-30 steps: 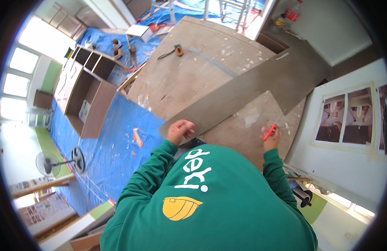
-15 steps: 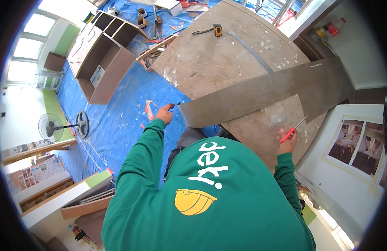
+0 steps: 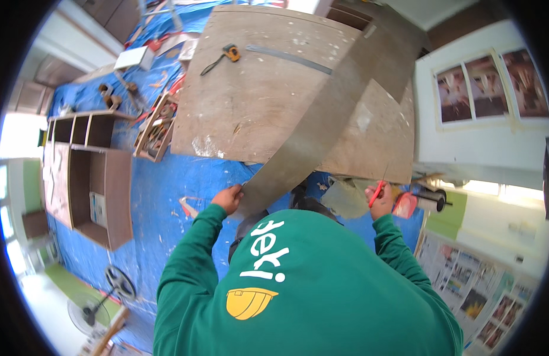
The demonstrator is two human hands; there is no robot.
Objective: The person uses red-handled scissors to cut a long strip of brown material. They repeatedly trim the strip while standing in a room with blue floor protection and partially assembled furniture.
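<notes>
My left hand [image 3: 228,199] is closed on the near corner of a long grey-brown flexible sheet [image 3: 304,142]. The strip runs diagonally from that corner across the worn wooden board [image 3: 239,107] to its far right. Beyond the board's near edge, my right hand [image 3: 379,202] grips a red-handled tool [image 3: 376,191] with a thin pointed metal blade directed away from me; its exact kind is unclear. A yellow-and-black tape measure [image 3: 231,53] and a flat metal ruler [image 3: 289,57] lie on the board, the ruler's right end reaching the sheet.
A wooden tray of tools [image 3: 156,127] stands left of the board on a blue tarp [image 3: 162,190]. Farther left are an open cabinet [image 3: 117,196] and a standing fan [image 3: 88,314]. A white panel with photos [image 3: 428,139] rises at the right. A dark cylinder [image 3: 431,200] lies near my right hand.
My view has turned right. My left hand, earlier apart from the sheet with fingers extended, now grips its near corner. The red-handled tool stays in my right hand, now past the board's near edge.
</notes>
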